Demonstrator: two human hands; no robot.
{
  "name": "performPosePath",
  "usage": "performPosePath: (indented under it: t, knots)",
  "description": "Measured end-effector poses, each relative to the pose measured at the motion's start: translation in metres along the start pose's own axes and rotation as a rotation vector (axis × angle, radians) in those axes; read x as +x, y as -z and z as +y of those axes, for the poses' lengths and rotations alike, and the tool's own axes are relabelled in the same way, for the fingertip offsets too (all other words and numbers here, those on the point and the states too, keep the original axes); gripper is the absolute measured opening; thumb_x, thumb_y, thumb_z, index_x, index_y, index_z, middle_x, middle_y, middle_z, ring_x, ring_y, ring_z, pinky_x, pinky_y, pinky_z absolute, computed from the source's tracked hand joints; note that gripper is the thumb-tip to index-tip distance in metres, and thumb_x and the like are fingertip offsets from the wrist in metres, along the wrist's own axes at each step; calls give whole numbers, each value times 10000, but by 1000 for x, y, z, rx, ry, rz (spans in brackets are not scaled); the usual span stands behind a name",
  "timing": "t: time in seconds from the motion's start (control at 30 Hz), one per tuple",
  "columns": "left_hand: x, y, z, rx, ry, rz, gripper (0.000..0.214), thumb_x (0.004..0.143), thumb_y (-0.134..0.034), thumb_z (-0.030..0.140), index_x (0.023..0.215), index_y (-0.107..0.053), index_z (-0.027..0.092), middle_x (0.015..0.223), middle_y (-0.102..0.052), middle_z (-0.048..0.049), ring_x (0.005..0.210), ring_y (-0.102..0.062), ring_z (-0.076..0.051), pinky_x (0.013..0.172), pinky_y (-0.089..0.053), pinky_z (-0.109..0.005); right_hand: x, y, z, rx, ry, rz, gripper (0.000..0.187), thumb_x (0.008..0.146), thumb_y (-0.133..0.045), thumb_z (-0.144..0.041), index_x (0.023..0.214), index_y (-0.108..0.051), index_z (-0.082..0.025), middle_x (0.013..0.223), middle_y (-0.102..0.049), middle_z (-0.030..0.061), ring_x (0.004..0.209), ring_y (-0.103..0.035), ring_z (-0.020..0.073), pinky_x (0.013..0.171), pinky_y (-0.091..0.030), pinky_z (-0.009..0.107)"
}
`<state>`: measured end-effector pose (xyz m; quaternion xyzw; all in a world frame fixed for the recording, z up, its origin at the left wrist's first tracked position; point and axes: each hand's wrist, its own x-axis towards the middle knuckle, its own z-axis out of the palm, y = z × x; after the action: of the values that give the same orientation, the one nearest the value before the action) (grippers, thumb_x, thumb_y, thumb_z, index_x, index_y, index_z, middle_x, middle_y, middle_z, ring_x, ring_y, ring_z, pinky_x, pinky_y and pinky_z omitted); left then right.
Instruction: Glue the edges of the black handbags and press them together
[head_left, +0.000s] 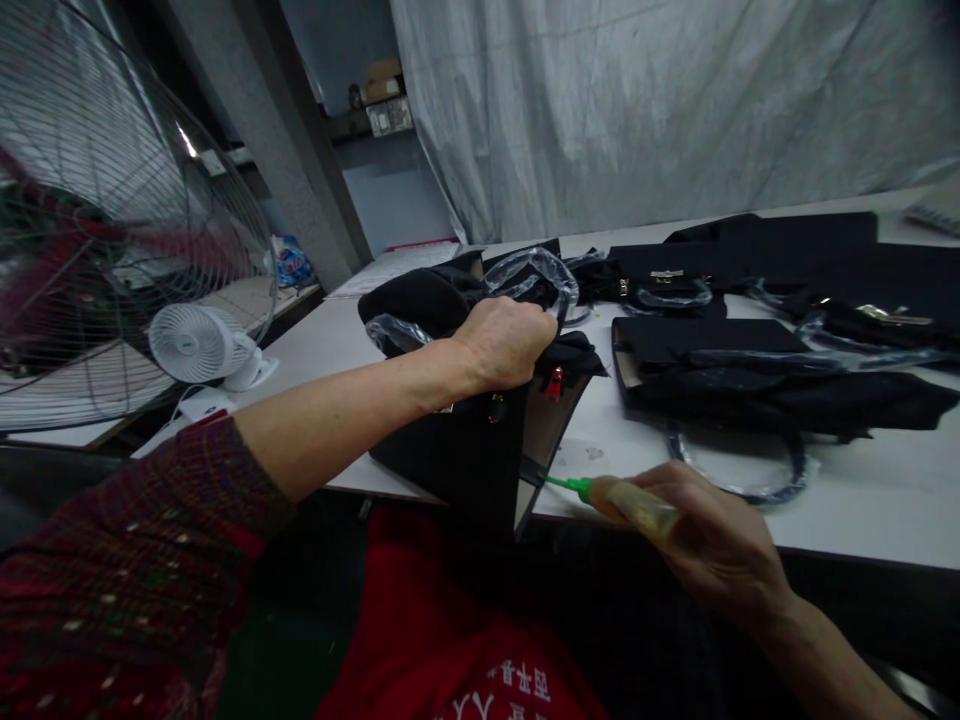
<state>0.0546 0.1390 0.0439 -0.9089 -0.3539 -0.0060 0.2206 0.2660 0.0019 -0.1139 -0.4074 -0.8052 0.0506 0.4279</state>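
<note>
A black handbag [457, 440] stands at the table's front edge, partly over it, its beige inside showing on the right. My left hand [508, 340] is closed on the bag's top; its fingertips are hidden behind the bag. Beside them hangs a red zip pull [554, 384], and a plastic-wrapped handle [540, 265] rises just behind. My right hand [712, 535] is wrapped round a yellowish glue bottle [637, 508] with a thin green nozzle [568, 484]. The nozzle's tip points left and meets the bag's side edge, near a small black tab.
Several black bags with plastic-wrapped handles lie on the white table [862, 490], one [750, 375] near my right hand. A wrapped ring handle [795, 490] rests by the front edge. To the left stand a small white fan [195, 342] and a large caged fan [112, 230].
</note>
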Motion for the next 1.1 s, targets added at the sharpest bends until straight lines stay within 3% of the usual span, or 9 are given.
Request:
performPosePath:
  t: [0.2, 0.3, 0.43, 0.57, 0.7, 0.87, 0.97, 1.1]
  knots:
    - [-4, 4, -1, -11, 19, -10, 263, 744, -566, 158, 986, -670, 144, 1001, -682, -106, 878, -659, -273, 736, -521, -343, 6, 0, -9, -19, 11, 46, 72, 835, -591, -200, 896, -626, -218, 810, -670, 35, 586, -621, 138, 488, -452, 221]
    - [-6, 4, 1, -20, 20, 2, 285, 741, -553, 134, 999, -674, 148, 1000, -680, -111, 886, -656, -292, 747, -522, -375, 5, -2, -7, 65, -68, 19, 95, 849, -583, -216, 936, -623, -224, 785, -652, 24, 600, -614, 149, 497, -453, 232]
    - [-9, 4, 2, -23, 23, 8, 278, 745, -556, 140, 997, -674, 148, 990, -682, -108, 877, -657, -281, 755, -520, -364, 3, -4, -3, -9, -157, 93, 59, 844, -589, -222, 903, -596, -225, 727, -614, 7, 538, -564, 137, 461, -411, 239]
    - [-10, 6, 3, -24, 38, 2, 275, 750, -570, 152, 1007, -668, 144, 994, -681, -103, 885, -652, -254, 772, -513, -325, 6, -4, -2, 51, -136, -6, 55, 853, -571, -212, 903, -593, -222, 724, -605, 8, 546, -557, 134, 482, -418, 238]
    - [-12, 6, 4, -34, 33, -6, 272, 757, -567, 149, 1010, -667, 149, 989, -679, -105, 891, -650, -258, 781, -512, -338, 8, -5, -2, -12, -175, 81, 60, 848, -544, -216, 897, -578, -224, 718, -597, 8, 550, -554, 140, 477, -412, 236]
    - [-13, 5, 4, -23, 27, 23, 270, 756, -571, 154, 1010, -662, 136, 977, -679, -115, 875, -657, -272, 747, -514, -345, 9, -9, -2, 6, -243, 41, 37, 858, -539, -232, 840, -564, -212, 660, -571, -10, 523, -543, 130, 466, -403, 230]
    - [-15, 5, 4, -13, 25, 43, 268, 752, -566, 150, 1002, -661, 138, 977, -680, -116, 860, -661, -284, 709, -516, -355, 10, -6, -4, -46, -210, 73, 41, 846, -538, -226, 853, -569, -200, 690, -586, 1, 539, -551, 131, 481, -408, 232]
    - [-17, 6, 5, 2, 26, 51, 257, 751, -563, 141, 987, -664, 143, 956, -687, -107, 852, -667, -268, 692, -509, -334, 12, 0, -6, -15, -145, -46, 57, 836, -539, -255, 831, -574, -210, 638, -551, -17, 468, -493, 112, 438, -358, 232]
